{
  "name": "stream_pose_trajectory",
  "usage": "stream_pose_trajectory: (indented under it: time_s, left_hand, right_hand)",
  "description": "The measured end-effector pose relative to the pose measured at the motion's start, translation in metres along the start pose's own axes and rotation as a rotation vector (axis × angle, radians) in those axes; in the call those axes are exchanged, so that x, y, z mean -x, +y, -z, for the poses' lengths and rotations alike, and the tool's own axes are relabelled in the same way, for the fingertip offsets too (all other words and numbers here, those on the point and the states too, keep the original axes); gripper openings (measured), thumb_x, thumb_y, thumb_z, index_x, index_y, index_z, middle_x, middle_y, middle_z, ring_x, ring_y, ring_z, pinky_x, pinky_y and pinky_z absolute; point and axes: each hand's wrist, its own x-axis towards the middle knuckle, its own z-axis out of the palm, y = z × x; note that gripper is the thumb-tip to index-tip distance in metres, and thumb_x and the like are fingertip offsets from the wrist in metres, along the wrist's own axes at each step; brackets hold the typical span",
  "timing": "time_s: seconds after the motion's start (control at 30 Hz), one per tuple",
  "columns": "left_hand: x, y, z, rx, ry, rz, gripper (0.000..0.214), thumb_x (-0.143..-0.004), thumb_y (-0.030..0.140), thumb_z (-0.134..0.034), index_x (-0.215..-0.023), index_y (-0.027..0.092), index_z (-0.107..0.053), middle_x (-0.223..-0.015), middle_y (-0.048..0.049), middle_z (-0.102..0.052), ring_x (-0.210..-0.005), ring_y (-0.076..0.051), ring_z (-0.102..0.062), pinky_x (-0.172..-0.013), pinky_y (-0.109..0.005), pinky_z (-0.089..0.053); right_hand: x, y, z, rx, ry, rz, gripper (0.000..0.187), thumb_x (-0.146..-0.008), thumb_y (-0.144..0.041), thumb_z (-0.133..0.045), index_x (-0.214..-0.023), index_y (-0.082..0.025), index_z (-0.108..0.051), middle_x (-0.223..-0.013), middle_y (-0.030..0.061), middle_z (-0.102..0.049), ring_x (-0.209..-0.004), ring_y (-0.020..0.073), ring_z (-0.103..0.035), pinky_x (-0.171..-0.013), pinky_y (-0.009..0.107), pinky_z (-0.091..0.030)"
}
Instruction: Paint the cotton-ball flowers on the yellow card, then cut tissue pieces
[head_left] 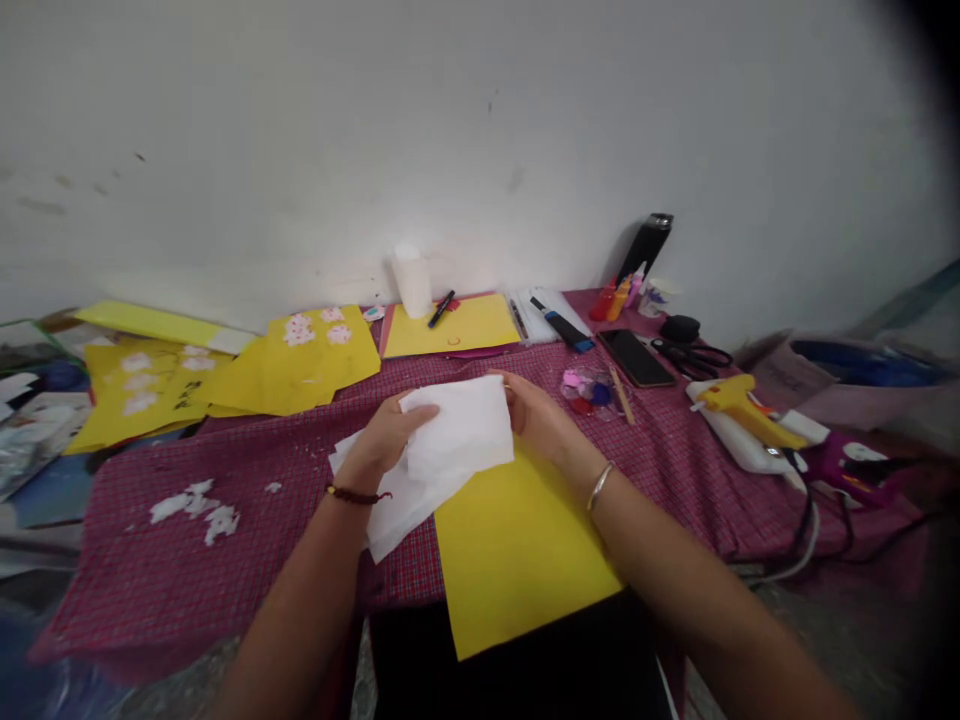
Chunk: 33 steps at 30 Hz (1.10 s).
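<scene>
A folded white tissue [469, 425] is spread between my two hands, above the table's front part. My left hand [391, 430] pinches its left side, thumb on top. At its upper right corner, my right hand [529, 412] grips the edge, with some fingertips hidden behind the tissue. More white tissue [397, 515] lies below my left hand on the checked cloth. Under my right forearm is a yellow sheet of paper [525, 550], its near end hanging past the table edge.
Torn tissue bits [199, 505] lie at left. Decorated yellow sheets [300, 360] and a tissue roll [412, 282] stand at the back. On the right are a paint palette [589, 390], a phone [636, 358], scissors [690, 357] and a yellow glue gun [750, 410] with cords.
</scene>
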Motion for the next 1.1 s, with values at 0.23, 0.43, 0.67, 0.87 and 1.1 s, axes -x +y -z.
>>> stream_pose_trajectory:
  time_s: [0.23, 0.43, 0.67, 0.87, 1.1]
  left_hand:
    - [0.000, 0.000, -0.007, 0.016, 0.008, -0.007, 0.028, -0.063, 0.031, -0.080, -0.083, 0.014, -0.070, -0.074, -0.0038, -0.073, -0.062, -0.016, -0.065, -0.062, -0.029, -0.054]
    - [-0.002, -0.002, -0.016, -0.064, 0.217, -0.084, 0.031, -0.060, 0.033, -0.079, -0.080, 0.014, -0.066, -0.069, -0.0014, -0.069, -0.057, -0.015, -0.061, -0.056, -0.027, -0.049]
    - [-0.005, -0.008, -0.012, -0.782, 0.428, -0.360, 0.014, -0.076, 0.030, -0.062, -0.079, 0.018, -0.065, -0.068, 0.0001, -0.064, -0.065, -0.017, -0.059, -0.061, -0.026, -0.041]
    - [-0.001, -0.011, -0.019, -1.145, 0.399, -0.408, 0.020, -0.083, 0.024, -0.054, -0.101, 0.019, -0.062, -0.076, -0.0052, -0.066, -0.068, -0.022, -0.061, -0.064, -0.031, -0.038]
    - [0.001, -0.021, -0.030, -1.091, 0.242, -0.463, 0.025, -0.082, 0.016, -0.054, -0.107, 0.020, -0.053, -0.082, -0.0051, -0.064, -0.073, -0.023, -0.062, -0.062, -0.030, -0.038]
  right_hand:
    - [0.002, 0.008, -0.002, 0.272, 0.056, -0.130, 0.026, -0.068, -0.025, -0.074, -0.091, -0.016, -0.066, -0.085, 0.0052, -0.073, -0.068, 0.0155, -0.063, -0.065, 0.029, -0.050]
    - [0.001, 0.016, -0.008, 0.287, 0.131, -0.097, 0.023, -0.067, -0.024, -0.069, -0.088, -0.016, -0.065, -0.076, 0.0029, -0.071, -0.066, 0.0152, -0.062, -0.065, 0.028, -0.049]
    - [-0.003, 0.021, 0.001, 0.576, 0.194, 0.188, 0.032, -0.073, -0.028, -0.062, -0.103, -0.018, -0.060, -0.097, 0.0053, -0.068, -0.079, 0.0165, -0.060, -0.074, 0.032, -0.050]
    - [0.005, 0.021, -0.011, 0.751, 0.094, 0.403, 0.022, -0.083, -0.027, -0.056, -0.104, -0.021, -0.057, -0.086, 0.0015, -0.061, -0.078, 0.0152, -0.058, -0.074, 0.030, -0.047]
    - [0.010, 0.030, -0.029, 0.597, -0.054, 0.270, 0.035, -0.078, -0.026, -0.060, -0.112, -0.023, -0.051, -0.071, -0.0051, -0.055, -0.061, 0.0116, -0.052, -0.060, 0.025, -0.042]
